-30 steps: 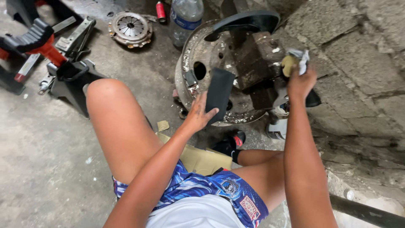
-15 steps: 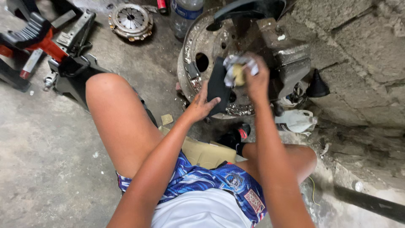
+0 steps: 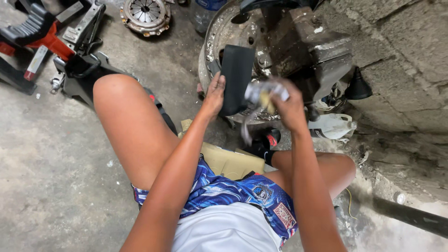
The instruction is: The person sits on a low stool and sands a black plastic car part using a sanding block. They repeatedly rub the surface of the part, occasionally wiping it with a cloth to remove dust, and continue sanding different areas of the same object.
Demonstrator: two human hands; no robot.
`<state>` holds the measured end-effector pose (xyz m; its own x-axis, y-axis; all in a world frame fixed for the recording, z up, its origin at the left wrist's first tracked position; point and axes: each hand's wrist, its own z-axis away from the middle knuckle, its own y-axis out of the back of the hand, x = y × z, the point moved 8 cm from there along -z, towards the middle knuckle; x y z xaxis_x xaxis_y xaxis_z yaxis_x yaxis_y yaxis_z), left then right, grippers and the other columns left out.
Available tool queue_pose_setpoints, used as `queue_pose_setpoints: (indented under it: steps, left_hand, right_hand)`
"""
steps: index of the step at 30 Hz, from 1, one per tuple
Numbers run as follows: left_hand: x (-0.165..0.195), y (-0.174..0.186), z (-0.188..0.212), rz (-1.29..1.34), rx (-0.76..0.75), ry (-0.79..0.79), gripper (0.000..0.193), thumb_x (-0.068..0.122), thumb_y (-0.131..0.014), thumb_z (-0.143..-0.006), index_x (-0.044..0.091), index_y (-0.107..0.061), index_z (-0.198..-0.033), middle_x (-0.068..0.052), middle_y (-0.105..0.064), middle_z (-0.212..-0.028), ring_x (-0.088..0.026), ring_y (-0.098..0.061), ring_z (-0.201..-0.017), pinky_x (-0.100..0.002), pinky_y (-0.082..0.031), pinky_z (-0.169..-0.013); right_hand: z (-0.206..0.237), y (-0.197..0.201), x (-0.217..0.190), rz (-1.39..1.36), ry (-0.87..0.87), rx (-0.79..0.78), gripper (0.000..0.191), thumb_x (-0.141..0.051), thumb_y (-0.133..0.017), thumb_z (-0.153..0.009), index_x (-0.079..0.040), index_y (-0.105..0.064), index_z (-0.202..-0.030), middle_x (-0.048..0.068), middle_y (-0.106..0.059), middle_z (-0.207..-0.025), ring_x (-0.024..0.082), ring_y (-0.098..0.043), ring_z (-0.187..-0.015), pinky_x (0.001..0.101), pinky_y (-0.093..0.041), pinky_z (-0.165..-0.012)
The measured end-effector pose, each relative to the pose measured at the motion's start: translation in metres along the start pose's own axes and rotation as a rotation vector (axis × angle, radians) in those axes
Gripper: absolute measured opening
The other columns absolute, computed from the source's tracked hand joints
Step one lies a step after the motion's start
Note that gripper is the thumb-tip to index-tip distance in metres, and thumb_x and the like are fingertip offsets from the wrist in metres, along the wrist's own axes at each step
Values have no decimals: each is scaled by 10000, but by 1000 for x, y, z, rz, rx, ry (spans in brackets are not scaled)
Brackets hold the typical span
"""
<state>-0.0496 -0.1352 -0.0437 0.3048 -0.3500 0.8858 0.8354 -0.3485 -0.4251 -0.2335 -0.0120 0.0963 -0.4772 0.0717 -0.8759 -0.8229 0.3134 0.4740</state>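
Note:
My left hand (image 3: 214,95) holds a flat black rectangular pad (image 3: 236,77) upright in front of a rusty metal wheel rim (image 3: 219,35). Just to its right, my right hand (image 3: 290,108) grips a crumpled grey-and-yellow rag (image 3: 262,92) against the pad's right edge. A strip of the rag hangs down below the hand, blurred. I sit on the concrete floor with my knees apart. A heavy dark metal block (image 3: 310,49) rests on the rim behind both hands.
A clutch disc (image 3: 145,14) lies on the floor at the top. Red and black tools (image 3: 44,39) sit top left. A black funnel (image 3: 357,85) and a white plastic jug (image 3: 332,126) stand by the rough wall at right. Cardboard (image 3: 228,161) lies under me.
My right hand came down from the upper right with the rag and now presses it at the pad's right edge. The left hand kept the pad upright.

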Motion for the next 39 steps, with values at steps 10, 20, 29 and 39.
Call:
queue_pose_setpoints:
  steps: [10,20,29,39]
  left_hand:
    - [20,-24,31,-503,-189,-288,888,254,-813,-767,-7,-388,-1503,-213,-579,-1414,-308,-582,-1316,-384,-470,-1109]
    - [15,-12,58,-511,-338,-307,862,167,-858,-778,-38,-426,-1494,-220,-600,-1401,-321,-560,-1305,-373,-405,-1130]
    - [32,-7,75,-528,-470,-114,648,79,-794,-695,8,-619,-1316,-125,-756,-1137,-217,-676,-1040,-345,-505,-995]
    - [9,1,63,-719,-428,-83,593,138,-820,-695,13,-666,-1254,-135,-750,-1061,-206,-682,-997,-337,-520,-949]
  right_hand:
    - [-26,-90,-71,477,584,-91,508,-108,-857,-806,-134,-719,-1294,159,-621,-1255,320,-578,-1174,449,-474,-1017]
    - [-69,-46,3,-15,149,180,227,-110,-763,-981,-60,-710,-1195,119,-667,-1125,222,-654,-1046,331,-514,-936]
    - [-90,9,10,191,92,185,159,-42,-733,-926,-10,-748,-1082,46,-739,-997,110,-700,-904,262,-555,-817]
    - [-46,-32,1,-1,102,77,197,-144,-754,-971,1,-737,-1104,76,-736,-1002,134,-666,-936,306,-525,-832]
